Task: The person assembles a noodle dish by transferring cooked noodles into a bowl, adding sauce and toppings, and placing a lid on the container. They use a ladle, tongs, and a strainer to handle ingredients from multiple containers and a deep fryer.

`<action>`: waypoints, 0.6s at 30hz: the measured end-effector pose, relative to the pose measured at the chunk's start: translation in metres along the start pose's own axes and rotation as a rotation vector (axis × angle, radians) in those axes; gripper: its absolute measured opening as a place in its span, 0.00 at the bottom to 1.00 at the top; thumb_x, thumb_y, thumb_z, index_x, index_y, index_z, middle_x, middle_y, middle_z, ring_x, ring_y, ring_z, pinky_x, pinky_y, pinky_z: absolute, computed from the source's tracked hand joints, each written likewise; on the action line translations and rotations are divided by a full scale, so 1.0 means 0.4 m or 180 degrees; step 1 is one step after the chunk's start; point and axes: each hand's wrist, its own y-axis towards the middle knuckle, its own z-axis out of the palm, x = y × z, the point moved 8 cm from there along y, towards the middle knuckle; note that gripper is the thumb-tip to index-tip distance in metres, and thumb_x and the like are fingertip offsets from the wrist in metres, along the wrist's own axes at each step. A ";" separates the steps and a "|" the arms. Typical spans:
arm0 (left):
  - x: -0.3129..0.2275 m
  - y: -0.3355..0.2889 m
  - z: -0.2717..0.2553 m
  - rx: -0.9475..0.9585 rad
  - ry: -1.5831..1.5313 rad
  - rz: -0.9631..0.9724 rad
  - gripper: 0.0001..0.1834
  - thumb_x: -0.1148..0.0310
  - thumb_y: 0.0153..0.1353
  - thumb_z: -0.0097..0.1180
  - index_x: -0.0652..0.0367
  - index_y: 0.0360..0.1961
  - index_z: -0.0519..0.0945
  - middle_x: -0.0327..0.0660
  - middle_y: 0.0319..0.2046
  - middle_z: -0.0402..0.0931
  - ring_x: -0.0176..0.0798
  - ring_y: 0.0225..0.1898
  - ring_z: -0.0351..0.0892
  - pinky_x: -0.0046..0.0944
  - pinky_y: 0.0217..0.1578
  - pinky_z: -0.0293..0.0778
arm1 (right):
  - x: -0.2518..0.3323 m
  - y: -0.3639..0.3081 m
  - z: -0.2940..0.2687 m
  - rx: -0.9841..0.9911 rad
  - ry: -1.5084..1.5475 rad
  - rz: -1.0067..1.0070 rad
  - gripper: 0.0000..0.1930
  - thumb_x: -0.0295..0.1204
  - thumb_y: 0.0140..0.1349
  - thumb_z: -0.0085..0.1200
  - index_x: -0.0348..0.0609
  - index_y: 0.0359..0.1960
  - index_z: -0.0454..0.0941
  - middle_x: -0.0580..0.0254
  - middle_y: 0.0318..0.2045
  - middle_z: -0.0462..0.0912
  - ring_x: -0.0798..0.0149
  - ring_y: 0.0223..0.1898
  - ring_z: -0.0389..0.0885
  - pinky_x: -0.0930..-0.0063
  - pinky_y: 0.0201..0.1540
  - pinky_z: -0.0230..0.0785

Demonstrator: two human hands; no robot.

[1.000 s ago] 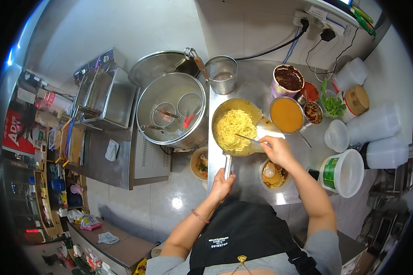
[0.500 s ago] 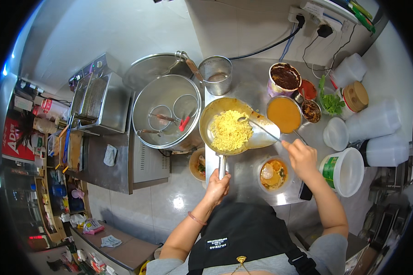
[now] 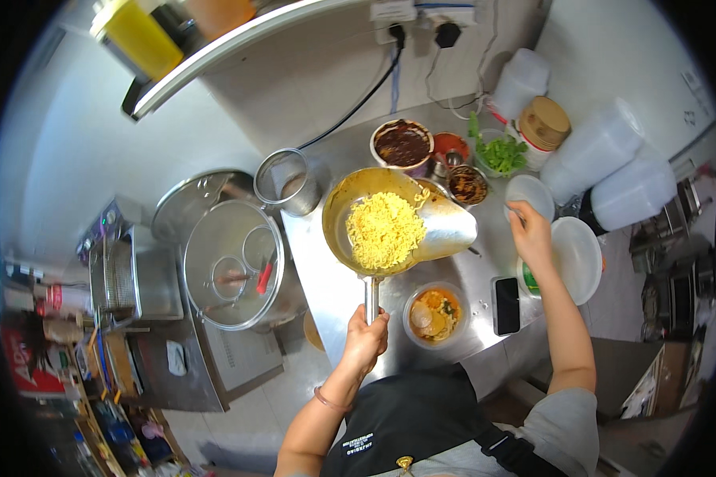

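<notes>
My left hand [image 3: 365, 340] is closed around the handle of a metal pan [image 3: 338, 199], held above the steel table. Cooked yellow noodles [image 3: 384, 230] lie in the pan, whose right side has a wide metal spout [image 3: 453, 226]. A few noodles cling near the spout's upper edge. To the right, my right hand [image 3: 531, 234] pinches the near edge of a clear round plastic lid or shallow bowl [image 3: 531, 195]; which of these it is I cannot tell. Below the spout stands a clear bowl [image 3: 435, 316] of red soup with toppings.
Behind the pan are a tub of dark sauce [image 3: 403, 143], a dark chili-like topping [image 3: 467, 185] and green leaves [image 3: 501, 153]. A black phone [image 3: 505, 306] lies beside a white tub [image 3: 577, 262]. Left stands a large pot [image 3: 235, 266] with strainers; a shelf [image 3: 223, 48] juts overhead.
My right hand has left the spoon and moved to the clear plastic lid or bowl. The pan now covers most of the orange broth. My view has shifted, showing the phone and shelf.
</notes>
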 end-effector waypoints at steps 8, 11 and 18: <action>0.001 0.034 0.058 0.0066 0.0291 -0.0106 0.05 0.76 0.65 0.50 0.58 0.38 0.66 0.31 0.14 0.59 0.27 0.10 0.54 0.31 0.10 0.50 | -0.153 0.071 0.116 0.0519 -0.1583 0.0416 0.09 0.27 0.61 0.49 0.47 0.39 0.81 0.47 0.34 0.84 0.43 0.38 0.82 0.47 0.41 0.71; 0.007 0.036 0.051 0.0114 0.0239 -0.0138 0.06 0.74 0.68 0.51 0.55 0.38 0.66 0.30 0.15 0.63 0.25 0.09 0.55 0.29 0.09 0.51 | -0.190 0.074 0.129 0.0558 -0.1528 0.0587 0.09 0.28 0.61 0.49 0.48 0.39 0.81 0.47 0.33 0.84 0.43 0.38 0.82 0.47 0.41 0.72; 0.009 0.034 0.039 0.0053 0.0245 -0.0044 0.06 0.74 0.68 0.51 0.55 0.38 0.66 0.30 0.15 0.63 0.25 0.10 0.55 0.29 0.09 0.51 | -0.235 0.070 0.112 0.0425 -0.1324 0.0659 0.09 0.29 0.60 0.51 0.48 0.40 0.82 0.46 0.33 0.84 0.42 0.37 0.83 0.49 0.40 0.73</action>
